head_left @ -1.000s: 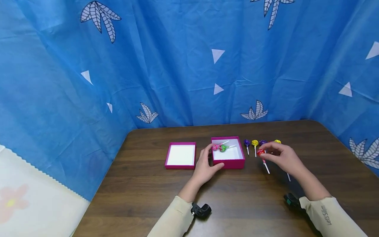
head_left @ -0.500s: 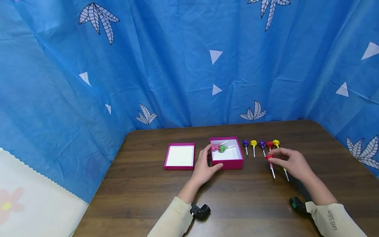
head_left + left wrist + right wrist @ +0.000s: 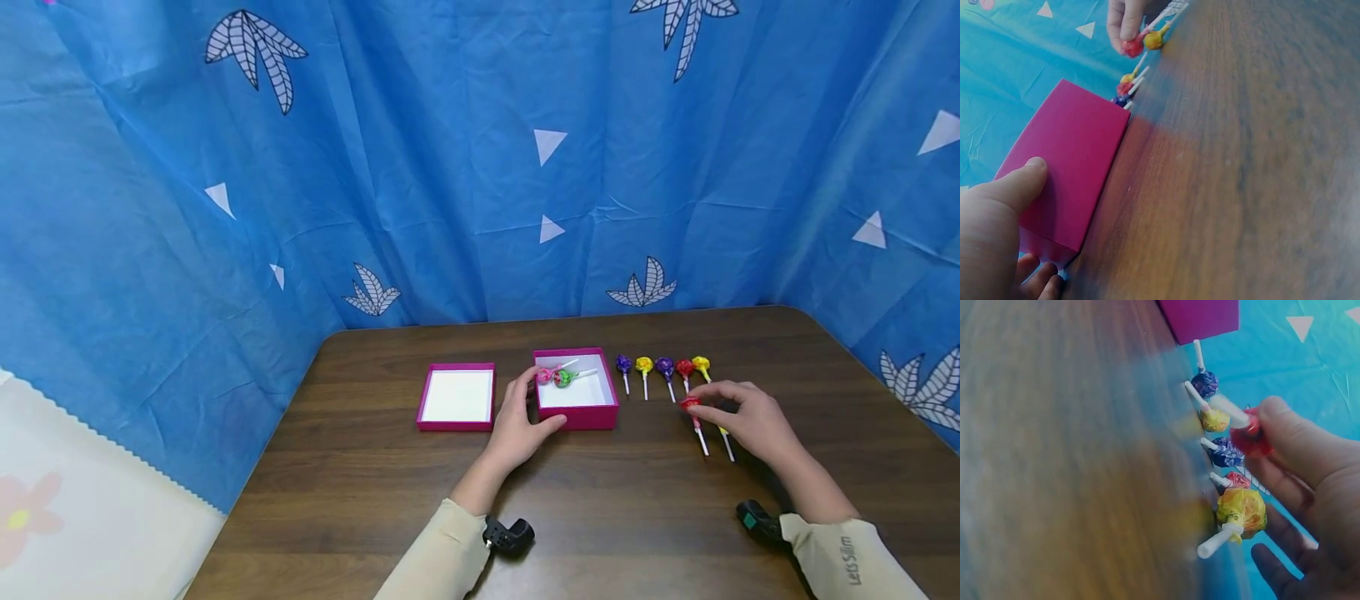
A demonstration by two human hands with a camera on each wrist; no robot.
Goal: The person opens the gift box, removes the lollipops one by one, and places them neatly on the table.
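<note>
My right hand (image 3: 752, 421) pinches a red lollipop (image 3: 697, 425) by its wrapped head between thumb and fingers, with the white stick slanting down toward me. In the right wrist view, a yellow lollipop (image 3: 1241, 509) lies close under that hand; from the head, the hand covers most of it. Behind runs a row of lollipops: purple (image 3: 623, 364), yellow (image 3: 644, 366), purple (image 3: 664, 367), red (image 3: 685, 367) and yellow (image 3: 701, 365). My left hand (image 3: 516, 425) grips the left side of a magenta box (image 3: 581, 418), thumb on its front wall. Inside lie a pink lollipop (image 3: 545, 376) and a green-and-red one (image 3: 562, 378).
Left of the box lies its magenta-rimmed lid (image 3: 456, 426), white inside facing up. Everything rests on a brown wooden table (image 3: 360, 500). A blue curtain (image 3: 450, 167) hangs along the back and sides. White flowered cloth (image 3: 75, 492) shows at the far left.
Holding the red lollipop, my right hand has shifted right and a little toward me, uncovering the red and yellow lollipops of the back row. My left hand stays on the box.
</note>
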